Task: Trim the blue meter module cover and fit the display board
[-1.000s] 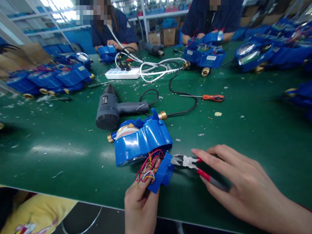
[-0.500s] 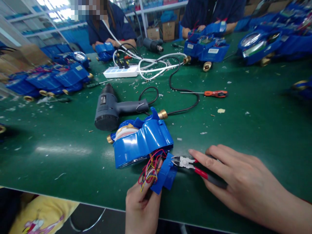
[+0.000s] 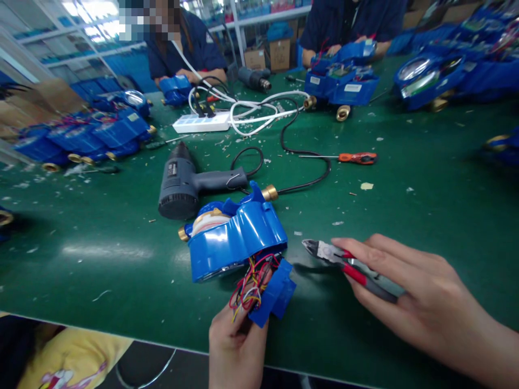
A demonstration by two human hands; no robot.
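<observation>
A blue water meter [image 3: 231,237] with brass fittings lies on the green table [image 3: 101,227] in front of me. Coloured wires [image 3: 249,283] spill from its near side to a small blue cover piece [image 3: 273,294]. My left hand [image 3: 237,346] pinches that cover piece and the wires from below. My right hand [image 3: 409,294] is closed around red-handled cutting pliers [image 3: 344,262], lifted slightly off the table with the jaws pointing left, a short way right of the meter.
A dark heat gun [image 3: 186,181] lies behind the meter, its black cord looping back. An orange-handled screwdriver [image 3: 352,158], a white power strip [image 3: 200,122] and rows of blue meters [image 3: 93,135] lie farther off. Two people work at the far side. Scraps litter the table.
My right hand has taken up the pliers and drawn them right and slightly up, away from the blue cover piece. My left hand keeps its hold.
</observation>
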